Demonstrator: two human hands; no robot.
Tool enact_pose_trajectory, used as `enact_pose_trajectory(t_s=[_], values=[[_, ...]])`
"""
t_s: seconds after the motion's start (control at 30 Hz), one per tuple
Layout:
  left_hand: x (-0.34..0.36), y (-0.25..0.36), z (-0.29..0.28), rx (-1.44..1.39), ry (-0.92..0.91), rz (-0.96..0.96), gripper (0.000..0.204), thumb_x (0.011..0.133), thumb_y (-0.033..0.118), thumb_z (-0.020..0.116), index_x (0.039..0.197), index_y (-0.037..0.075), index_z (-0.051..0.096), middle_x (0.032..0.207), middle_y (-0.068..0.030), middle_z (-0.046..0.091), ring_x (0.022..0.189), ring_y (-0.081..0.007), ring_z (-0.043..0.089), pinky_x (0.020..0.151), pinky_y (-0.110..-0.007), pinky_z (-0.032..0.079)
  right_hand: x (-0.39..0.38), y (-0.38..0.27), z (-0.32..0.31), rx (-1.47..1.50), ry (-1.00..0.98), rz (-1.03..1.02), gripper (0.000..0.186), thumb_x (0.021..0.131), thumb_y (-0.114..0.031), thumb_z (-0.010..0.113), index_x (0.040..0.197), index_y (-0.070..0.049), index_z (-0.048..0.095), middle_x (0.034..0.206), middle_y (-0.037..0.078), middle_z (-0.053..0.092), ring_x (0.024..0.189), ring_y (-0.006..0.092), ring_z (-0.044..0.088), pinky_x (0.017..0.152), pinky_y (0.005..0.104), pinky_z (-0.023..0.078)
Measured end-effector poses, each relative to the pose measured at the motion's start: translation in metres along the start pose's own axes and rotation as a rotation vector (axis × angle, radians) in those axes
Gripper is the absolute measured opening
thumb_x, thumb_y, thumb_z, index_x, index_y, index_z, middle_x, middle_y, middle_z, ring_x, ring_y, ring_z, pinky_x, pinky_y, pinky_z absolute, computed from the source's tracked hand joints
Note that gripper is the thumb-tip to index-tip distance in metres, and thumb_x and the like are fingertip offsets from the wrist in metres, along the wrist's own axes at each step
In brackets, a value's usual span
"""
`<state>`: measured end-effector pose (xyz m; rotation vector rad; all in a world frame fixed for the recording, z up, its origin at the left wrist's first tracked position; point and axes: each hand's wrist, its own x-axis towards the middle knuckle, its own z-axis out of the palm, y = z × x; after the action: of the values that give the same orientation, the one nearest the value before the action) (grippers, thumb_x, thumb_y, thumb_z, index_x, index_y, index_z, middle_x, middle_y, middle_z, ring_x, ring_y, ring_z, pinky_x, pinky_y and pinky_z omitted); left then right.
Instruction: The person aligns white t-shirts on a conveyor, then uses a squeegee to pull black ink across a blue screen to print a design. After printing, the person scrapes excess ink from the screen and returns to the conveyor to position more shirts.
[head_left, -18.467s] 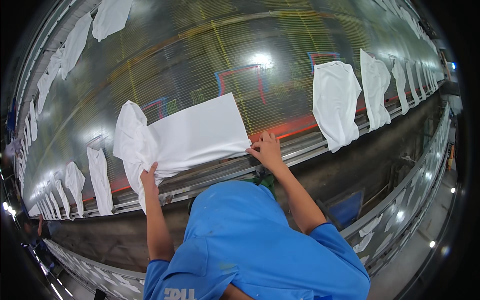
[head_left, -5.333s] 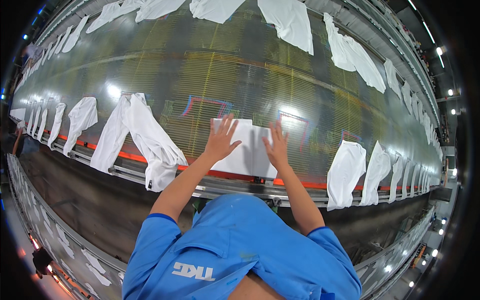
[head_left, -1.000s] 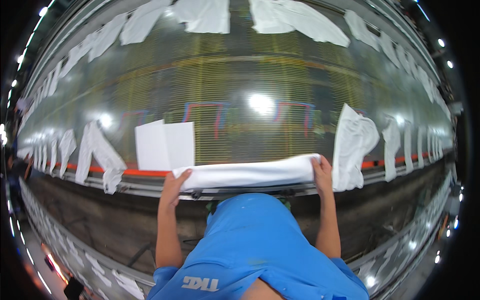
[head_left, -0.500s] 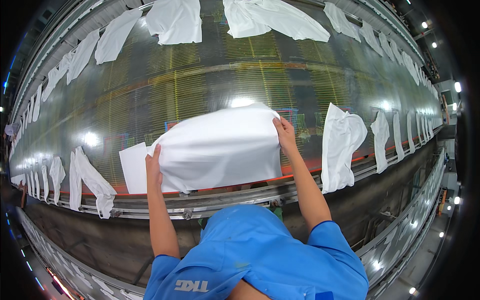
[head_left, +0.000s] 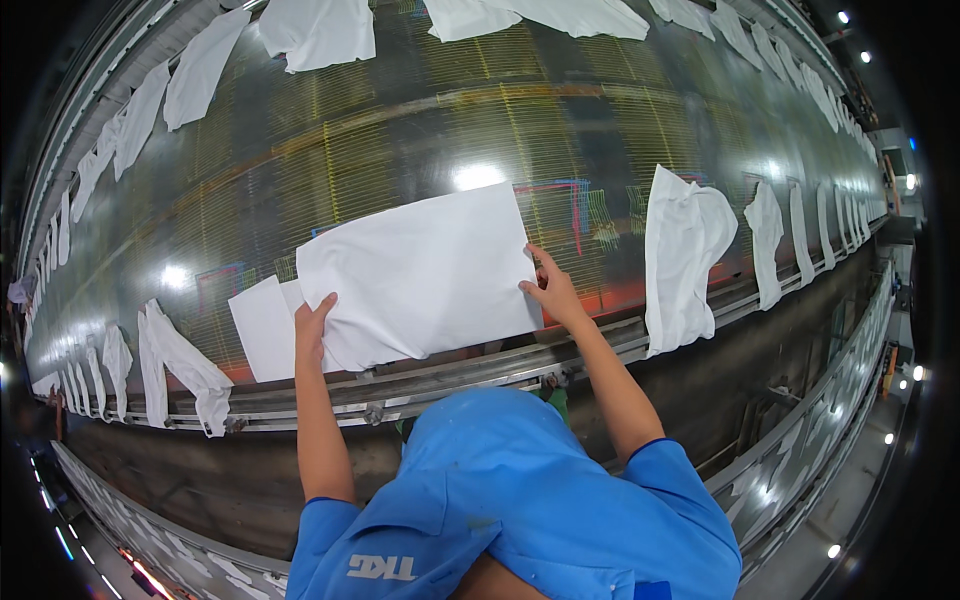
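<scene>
A white piece of fabric lies spread on the dark table in front of me, its lower edge slightly wrinkled. At its left end my left hand has the thumb on top and the fingers closed about the edge, partly hidden. My right hand touches the right edge, with thumb and forefinger apart. Beside my left hand, a smaller flat white piece sticks out from under the left end of the fabric.
The long dark table carries yellow line markings. Other white fabric pieces lie along its near edge, one to the right and one to the left, and several along its far edge. A metal rail runs along the near side.
The fabric has gone from bulging between my hands to lying nearly flat. My right hand has moved slightly left and down, and its thumb and forefinger have spread apart.
</scene>
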<state>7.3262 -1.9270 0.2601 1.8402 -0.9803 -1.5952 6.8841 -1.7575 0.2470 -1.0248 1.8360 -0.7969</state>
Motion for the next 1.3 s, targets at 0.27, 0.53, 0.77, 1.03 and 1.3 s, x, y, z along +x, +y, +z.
enact_pose_trajectory(t_s=[0.27, 0.53, 0.77, 1.03, 1.3], values=[[-0.008, -0.014, 0.002, -0.094, 0.117, 0.032, 0.048, 0.086, 0.017, 0.080, 0.124, -0.006, 0.062, 0.115, -0.0152, 0.070, 0.103, -0.0254, 0.068, 0.091, -0.039, 0.054, -0.015, 0.027, 0.005, 0.167, 0.035, -0.063, 0.030, 0.092, -0.019, 0.072, 0.120, -0.007, 0.075, 0.099, 0.007, 0.072, 0.079, 0.0127, 0.059, 0.074, 0.0296, 0.049], [-0.017, -0.041, 0.002, 0.027, 0.080, 0.089, 0.053, 0.081, 0.014, 0.085, 0.123, -0.008, 0.061, 0.114, -0.0169, 0.070, 0.101, -0.0262, 0.068, 0.089, -0.039, 0.055, -0.041, 0.041, 0.005, 0.191, -0.050, -0.019, 0.039, 0.091, -0.018, 0.075, 0.128, -0.005, 0.071, 0.083, -0.002, 0.064, 0.072, 0.0072, 0.053, 0.066, 0.0253, 0.046], [-0.028, -0.053, -0.001, 0.011, 0.132, 0.117, 0.055, 0.082, 0.011, 0.082, 0.128, -0.009, 0.059, 0.118, -0.0162, 0.068, 0.107, -0.0252, 0.066, 0.094, -0.037, 0.052, -0.058, 0.049, 0.008, 0.218, -0.048, 0.016, 0.039, 0.088, -0.021, 0.076, 0.125, -0.007, 0.072, 0.096, 0.006, 0.070, 0.079, 0.0126, 0.057, 0.074, 0.0282, 0.048], [-0.035, -0.062, -0.004, 0.045, 0.157, 0.087, 0.051, 0.084, 0.015, 0.081, 0.125, -0.008, 0.060, 0.118, -0.0158, 0.068, 0.105, -0.0240, 0.066, 0.093, -0.036, 0.051, -0.069, 0.053, 0.005, 0.249, -0.044, 0.054, 0.039, 0.089, -0.020, 0.076, 0.125, -0.006, 0.072, 0.097, 0.008, 0.070, 0.081, 0.0138, 0.060, 0.077, 0.0287, 0.050], [-0.045, -0.057, 0.002, 0.057, 0.168, 0.068, 0.052, 0.083, 0.017, 0.084, 0.123, -0.007, 0.061, 0.116, -0.0144, 0.069, 0.103, -0.0229, 0.066, 0.091, -0.035, 0.051, -0.077, 0.056, 0.004, 0.218, -0.051, 0.053, 0.038, 0.092, -0.017, 0.074, 0.127, -0.004, 0.070, 0.095, 0.004, 0.069, 0.082, 0.0106, 0.061, 0.078, 0.0267, 0.050]])
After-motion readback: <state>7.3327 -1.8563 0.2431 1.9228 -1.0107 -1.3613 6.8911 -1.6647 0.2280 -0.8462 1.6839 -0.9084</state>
